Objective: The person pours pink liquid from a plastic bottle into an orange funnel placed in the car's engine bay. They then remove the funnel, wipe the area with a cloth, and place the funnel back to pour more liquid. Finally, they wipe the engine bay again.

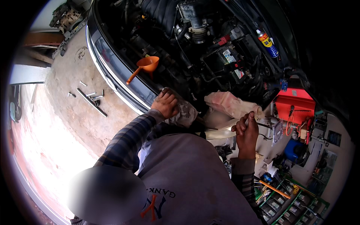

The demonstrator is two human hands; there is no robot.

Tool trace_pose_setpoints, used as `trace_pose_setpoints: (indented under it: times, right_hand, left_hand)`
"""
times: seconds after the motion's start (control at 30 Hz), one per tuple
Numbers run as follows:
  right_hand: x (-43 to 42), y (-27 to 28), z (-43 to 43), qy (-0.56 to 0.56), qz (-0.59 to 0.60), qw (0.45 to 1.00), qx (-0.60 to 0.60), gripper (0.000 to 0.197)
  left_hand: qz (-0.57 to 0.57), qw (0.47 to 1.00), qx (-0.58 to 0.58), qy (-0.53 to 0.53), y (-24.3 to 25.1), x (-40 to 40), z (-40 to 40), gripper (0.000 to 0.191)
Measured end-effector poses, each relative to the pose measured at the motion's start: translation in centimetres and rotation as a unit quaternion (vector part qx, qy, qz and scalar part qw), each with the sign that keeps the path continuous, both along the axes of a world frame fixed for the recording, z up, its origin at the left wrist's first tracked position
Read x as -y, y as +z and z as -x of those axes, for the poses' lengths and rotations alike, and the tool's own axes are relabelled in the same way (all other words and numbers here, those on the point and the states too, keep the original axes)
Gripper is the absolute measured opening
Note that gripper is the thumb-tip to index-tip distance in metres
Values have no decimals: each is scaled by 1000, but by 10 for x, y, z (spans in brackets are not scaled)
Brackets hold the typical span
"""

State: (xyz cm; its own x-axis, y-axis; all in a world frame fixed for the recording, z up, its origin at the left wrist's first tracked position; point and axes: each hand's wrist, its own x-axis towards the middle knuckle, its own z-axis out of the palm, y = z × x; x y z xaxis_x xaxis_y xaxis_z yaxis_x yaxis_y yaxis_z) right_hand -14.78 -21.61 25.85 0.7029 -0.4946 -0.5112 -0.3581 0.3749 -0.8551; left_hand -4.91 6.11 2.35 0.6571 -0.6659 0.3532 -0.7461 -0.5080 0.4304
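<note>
My left hand [165, 103] is closed over a crumpled greyish cloth or plastic sheet [184, 112] at the front edge of a car's engine bay. Most of that material hangs below my knuckles. Right of it lies a translucent plastic fluid reservoir [229, 104] with pinkish-red stains, its neck pointing to the right. My right hand [247, 128] is raised just by that neck, fingers curled and one fingertip close to it. Whether it touches the reservoir cannot be made out. An orange funnel [148, 64] sits on the car's front edge beyond my left hand.
In the engine bay are a battery [229, 57] and an air filter housing [194, 14]. A spray can [267, 43] stands at the far right side. Several wrenches and a long bar [91, 102] lie on the floor to the left. A red tool case [295, 104] is at right.
</note>
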Motion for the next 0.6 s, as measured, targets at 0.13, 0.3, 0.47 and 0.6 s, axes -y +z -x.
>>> trace_pose_setpoints:
  times: [0.13, 0.3, 0.47, 0.6]
  right_hand:
    - [1, -2, 2, 4, -3, 1000, 6, 37]
    - [2, -2, 2, 7, 2, 1000, 9, 41]
    - [2, -1, 2, 4, 2, 1000, 6, 44]
    - [1, -1, 2, 7, 7, 1000, 9, 45]
  left_hand:
    - [4, 1000, 3, 0, 4, 0, 0, 31]
    - [3, 1000, 8, 1, 8, 1, -1, 32]
    - [1, 1000, 5, -1, 7, 1, -1, 33]
    - [3, 1000, 0, -1, 9, 2, -1, 34]
